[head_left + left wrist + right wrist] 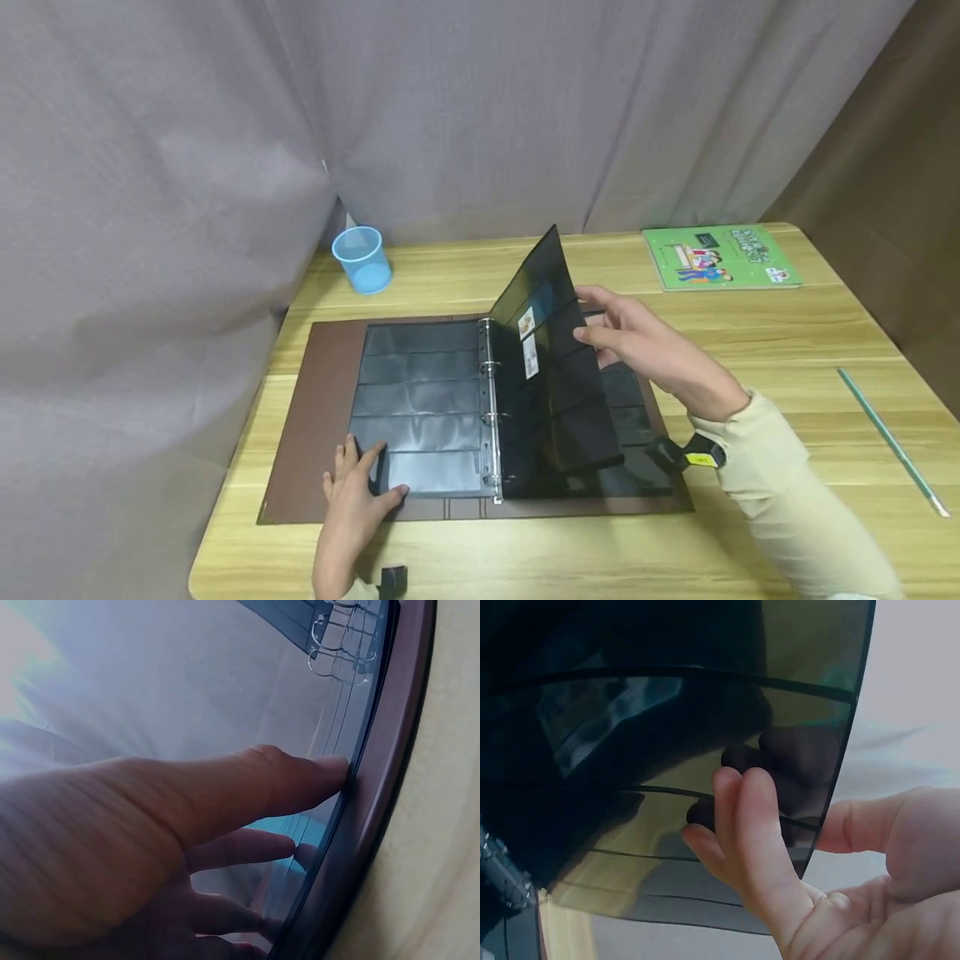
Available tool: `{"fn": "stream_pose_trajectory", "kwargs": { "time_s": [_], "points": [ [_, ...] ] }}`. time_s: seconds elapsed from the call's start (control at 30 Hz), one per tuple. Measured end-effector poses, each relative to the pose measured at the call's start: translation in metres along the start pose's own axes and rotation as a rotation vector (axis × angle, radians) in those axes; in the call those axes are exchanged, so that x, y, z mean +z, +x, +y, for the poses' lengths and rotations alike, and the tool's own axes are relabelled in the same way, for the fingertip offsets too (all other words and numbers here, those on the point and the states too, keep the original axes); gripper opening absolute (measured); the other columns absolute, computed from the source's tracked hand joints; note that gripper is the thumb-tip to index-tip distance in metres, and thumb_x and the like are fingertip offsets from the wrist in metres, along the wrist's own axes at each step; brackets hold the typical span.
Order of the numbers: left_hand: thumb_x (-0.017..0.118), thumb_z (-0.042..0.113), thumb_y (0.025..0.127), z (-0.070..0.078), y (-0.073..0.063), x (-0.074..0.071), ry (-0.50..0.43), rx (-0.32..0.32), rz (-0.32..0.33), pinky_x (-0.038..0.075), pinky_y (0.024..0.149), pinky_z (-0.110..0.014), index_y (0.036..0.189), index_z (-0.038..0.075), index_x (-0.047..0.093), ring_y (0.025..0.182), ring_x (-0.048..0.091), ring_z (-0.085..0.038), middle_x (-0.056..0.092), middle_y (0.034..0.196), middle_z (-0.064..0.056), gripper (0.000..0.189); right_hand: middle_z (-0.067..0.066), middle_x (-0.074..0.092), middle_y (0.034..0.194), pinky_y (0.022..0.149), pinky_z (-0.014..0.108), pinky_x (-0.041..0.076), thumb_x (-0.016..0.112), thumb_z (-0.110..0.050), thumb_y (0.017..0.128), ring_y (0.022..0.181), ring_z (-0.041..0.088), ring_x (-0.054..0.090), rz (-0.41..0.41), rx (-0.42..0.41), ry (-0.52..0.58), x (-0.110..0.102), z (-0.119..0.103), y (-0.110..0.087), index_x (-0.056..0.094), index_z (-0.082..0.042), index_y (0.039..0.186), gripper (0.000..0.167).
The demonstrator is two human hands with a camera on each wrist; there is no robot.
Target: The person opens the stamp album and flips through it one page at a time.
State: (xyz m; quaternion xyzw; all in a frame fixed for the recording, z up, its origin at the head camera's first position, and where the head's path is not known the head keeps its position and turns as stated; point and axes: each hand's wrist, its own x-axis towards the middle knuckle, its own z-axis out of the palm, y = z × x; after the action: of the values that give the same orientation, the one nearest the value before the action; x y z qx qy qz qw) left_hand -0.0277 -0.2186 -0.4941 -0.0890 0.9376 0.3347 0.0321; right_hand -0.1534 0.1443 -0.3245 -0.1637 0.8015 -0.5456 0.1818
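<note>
On the yellowish wood-grain table [795, 333] before me, I see an upright light-blue plastic cup [365, 265] far left, a green illustrated paperback book [720, 262] far right, and nearer me a slim teal pencil [891, 437], with a grey fabric curtain [480, 125] hanging behind.

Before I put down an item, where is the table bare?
The table is bare between the blue cup and the lifted page, and between the green book and the pencil. The binder is crowded: the left hand rests on it, the right hand holds that page.
</note>
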Motion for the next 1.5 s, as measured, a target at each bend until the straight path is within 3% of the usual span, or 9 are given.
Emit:
{"fn": "stream_pose_trajectory", "kwargs": {
  "time_s": [0.17, 0.27, 0.53, 0.73, 0.87, 1.0, 1.17, 1.33, 1.5],
  "points": [
    [0.087, 0.015, 0.075, 0.000, 0.002, 0.000, 0.009, -0.009, -0.001, 0.005, 0.107, -0.079, 0.139, -0.007, 0.054, 0.144, 0.010, -0.061, 0.015, 0.154, -0.044, 0.075, 0.002, 0.056, 0.080, 0.076, 0.031, 0.055, 0.054, -0.007, 0.100, 0.082, 0.015, 0.058, 0.000, 0.007, 0.035, 0.009, -0.014, 0.012, 0.022, 0.003, 0.158, 0.067],
    [0.086, 0.014, 0.075, -0.001, 0.002, 0.001, 0.010, -0.013, 0.004, 0.004, 0.108, -0.079, 0.139, -0.007, 0.054, 0.144, 0.009, -0.060, 0.014, 0.155, -0.044, 0.075, -0.001, 0.052, 0.072, 0.075, 0.032, 0.056, 0.054, -0.007, 0.099, 0.074, 0.012, 0.057, -0.020, 0.003, 0.086, 0.015, -0.019, 0.020, 0.023, 0.003, 0.157, 0.067],
    [0.086, 0.015, 0.076, 0.003, 0.003, 0.002, 0.025, 0.000, 0.018, 0.005, 0.109, -0.078, 0.139, -0.006, 0.054, 0.145, 0.011, -0.059, 0.015, 0.156, -0.042, 0.074, -0.002, 0.043, 0.065, 0.070, 0.032, 0.056, 0.054, -0.009, 0.102, 0.065, 0.011, 0.050, -0.074, 0.010, 0.152, 0.038, -0.025, 0.040, 0.025, 0.001, 0.157, 0.063],
    [0.081, 0.018, 0.083, 0.009, 0.002, 0.000, -0.004, 0.038, 0.051, 0.007, 0.110, -0.076, 0.139, -0.006, 0.055, 0.144, 0.014, -0.059, 0.018, 0.155, -0.042, 0.065, 0.002, 0.052, 0.075, 0.073, 0.036, 0.058, 0.056, -0.015, 0.103, 0.071, 0.016, 0.055, -0.082, 0.028, 0.155, 0.053, -0.026, 0.052, 0.029, 0.000, 0.155, 0.061],
    [0.074, 0.019, 0.091, 0.020, 0.000, -0.006, -0.061, 0.139, 0.123, 0.015, 0.110, -0.075, 0.138, -0.004, 0.056, 0.141, 0.022, -0.060, 0.026, 0.153, -0.041, 0.056, 0.015, 0.064, 0.096, 0.072, 0.037, 0.060, 0.058, -0.020, 0.103, 0.071, 0.018, 0.061, -0.105, 0.044, 0.137, 0.062, -0.026, 0.057, 0.027, 0.000, 0.155, 0.063],
    [0.068, 0.023, 0.097, 0.043, -0.003, -0.015, -0.116, 0.279, 0.184, 0.029, 0.104, -0.075, 0.143, 0.000, 0.054, 0.137, 0.035, -0.057, 0.033, 0.155, -0.034, 0.053, 0.024, 0.064, 0.119, 0.073, 0.038, 0.059, 0.059, -0.025, 0.103, 0.079, 0.023, 0.067, -0.118, 0.044, 0.101, 0.071, -0.026, 0.061, 0.024, -0.001, 0.156, 0.068],
    [0.056, 0.023, 0.104, 0.081, -0.007, -0.025, -0.249, 0.526, 0.240, 0.037, 0.103, -0.070, 0.151, 0.010, 0.047, 0.138, 0.042, -0.045, 0.038, 0.158, -0.019, 0.049, 0.019, 0.060, 0.126, 0.078, 0.040, 0.058, 0.061, -0.032, 0.102, 0.099, 0.030, 0.065, -0.116, 0.002, 0.051, 0.080, -0.027, 0.067, 0.022, -0.003, 0.157, 0.073],
    [0.034, 0.040, 0.111, 0.108, -0.010, -0.029, -0.403, 0.759, 0.229, 0.048, 0.099, -0.058, 0.153, 0.009, 0.044, 0.141, 0.040, -0.037, 0.034, 0.161, -0.011, 0.053, 0.017, 0.056, 0.131, 0.083, 0.040, 0.056, 0.060, -0.035, 0.101, 0.106, 0.030, 0.062, -0.129, -0.024, 0.026, 0.086, -0.027, 0.072, 0.023, -0.002, 0.157, 0.074],
    [0.028, 0.048, 0.110, 0.121, -0.011, -0.029, -0.413, 0.833, 0.174, 0.046, 0.099, -0.062, 0.149, 0.008, 0.049, 0.141, 0.041, -0.040, 0.031, 0.163, -0.011, 0.059, 0.017, 0.052, 0.136, 0.085, 0.039, 0.056, 0.058, -0.035, 0.102, 0.111, 0.030, 0.059, -0.147, -0.030, 0.005, 0.091, -0.027, 0.074, 0.022, -0.002, 0.157, 0.073]
  ]
}}
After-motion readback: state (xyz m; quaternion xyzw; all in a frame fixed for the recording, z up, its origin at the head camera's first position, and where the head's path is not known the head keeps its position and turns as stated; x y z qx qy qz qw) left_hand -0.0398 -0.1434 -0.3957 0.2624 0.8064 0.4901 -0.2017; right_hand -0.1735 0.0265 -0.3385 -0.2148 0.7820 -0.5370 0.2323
